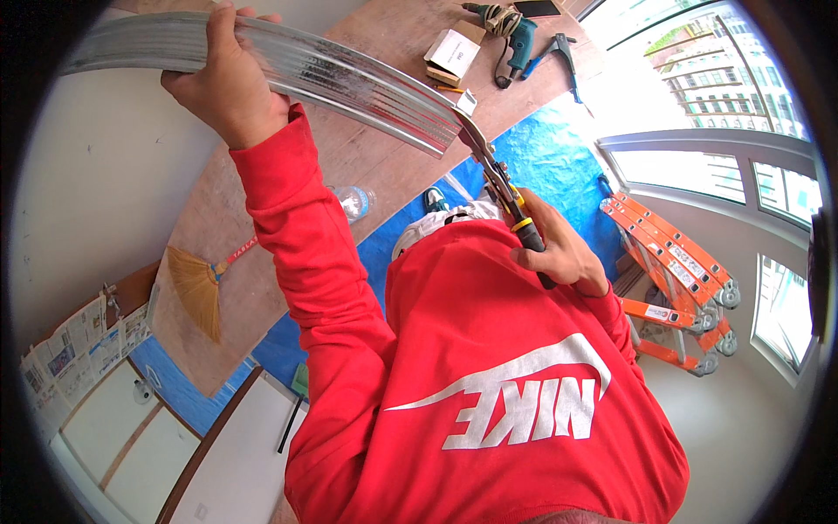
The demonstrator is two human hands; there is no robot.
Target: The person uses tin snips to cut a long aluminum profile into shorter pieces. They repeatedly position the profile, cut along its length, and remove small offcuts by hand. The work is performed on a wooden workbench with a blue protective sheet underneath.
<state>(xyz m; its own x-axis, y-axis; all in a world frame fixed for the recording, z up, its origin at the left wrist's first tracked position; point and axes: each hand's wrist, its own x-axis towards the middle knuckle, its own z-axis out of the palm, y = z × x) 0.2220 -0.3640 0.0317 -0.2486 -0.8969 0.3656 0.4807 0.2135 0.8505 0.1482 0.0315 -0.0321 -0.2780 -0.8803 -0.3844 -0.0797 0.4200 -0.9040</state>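
A long ribbed metal channel (358,83) stretches across the upper part of the view. Around its left portion my left hand (231,96) is wrapped, thumb on the near side and fingertips showing past the far edge. My right hand (563,240) grips tin snips (499,183) by their black and yellow handles, in front of my body. The blades of the snips meet the channel's right end; whether metal lies between them is hard to make out. Red sleeves cover both arms.
Brown boards (209,192) lie below, bearing a straw broom (196,284), a clear plastic bottle (353,203), a small white box (454,52), a teal power drill (519,44) and a blue-handled hand riveter (563,61). Blue sheeting (550,153) spreads beside them. Right stands an orange folding ladder (672,253) near windows.
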